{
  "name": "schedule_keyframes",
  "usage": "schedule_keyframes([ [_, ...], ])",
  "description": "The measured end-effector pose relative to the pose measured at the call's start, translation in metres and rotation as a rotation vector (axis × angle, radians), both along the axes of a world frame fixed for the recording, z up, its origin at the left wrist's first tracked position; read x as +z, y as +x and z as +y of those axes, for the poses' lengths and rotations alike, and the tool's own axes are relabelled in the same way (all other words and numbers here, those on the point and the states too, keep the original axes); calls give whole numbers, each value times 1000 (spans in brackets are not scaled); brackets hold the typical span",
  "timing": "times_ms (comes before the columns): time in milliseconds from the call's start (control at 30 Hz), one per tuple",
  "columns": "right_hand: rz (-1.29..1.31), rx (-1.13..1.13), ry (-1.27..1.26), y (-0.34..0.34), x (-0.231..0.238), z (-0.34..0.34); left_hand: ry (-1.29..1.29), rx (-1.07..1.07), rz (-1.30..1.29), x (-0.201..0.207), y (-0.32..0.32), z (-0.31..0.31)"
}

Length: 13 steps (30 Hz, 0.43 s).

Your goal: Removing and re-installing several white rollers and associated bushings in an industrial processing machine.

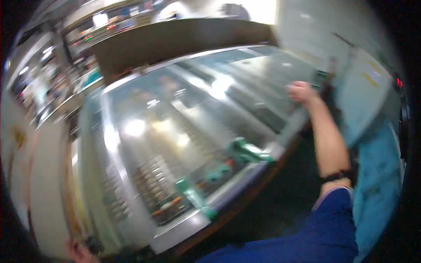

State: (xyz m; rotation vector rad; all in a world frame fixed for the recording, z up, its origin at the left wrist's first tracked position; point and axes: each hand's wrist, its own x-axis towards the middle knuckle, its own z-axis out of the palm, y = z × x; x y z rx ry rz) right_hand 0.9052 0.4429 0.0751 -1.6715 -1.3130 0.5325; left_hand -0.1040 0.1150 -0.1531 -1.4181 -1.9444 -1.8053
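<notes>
My right hand [301,92] is closed in a fist over the right end of a large machine cover with clear panels [210,105] in a metal frame. Blur hides what, if anything, is in its fingers. A dark band circles my right wrist. At the lower left edge, only part of my left hand [80,252] shows, beside the machine's left side, its fingers smeared. Two green handles [193,197] [250,151] are fixed along the cover's near edge. Through the panels, rows of rollers or small parts [153,179] show under bright reflections.
A brown upright panel [184,41] stands behind the cover. To the right is a pale cabinet [364,87] with a blue sheet or cloth [379,175] below it. A beige panel [50,175] runs along the left. Shelves and lights blur in the background.
</notes>
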Motion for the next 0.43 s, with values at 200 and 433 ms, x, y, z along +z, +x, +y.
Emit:
schedule_keyframes([
  [200, 165, -38, 37, -58, -10, -14, -212, 163, -18, 117, 246, 32],
  [433, 93, 502, 24, -113, -7, 75, 2, 150, 238, 116, 248, 0],
])
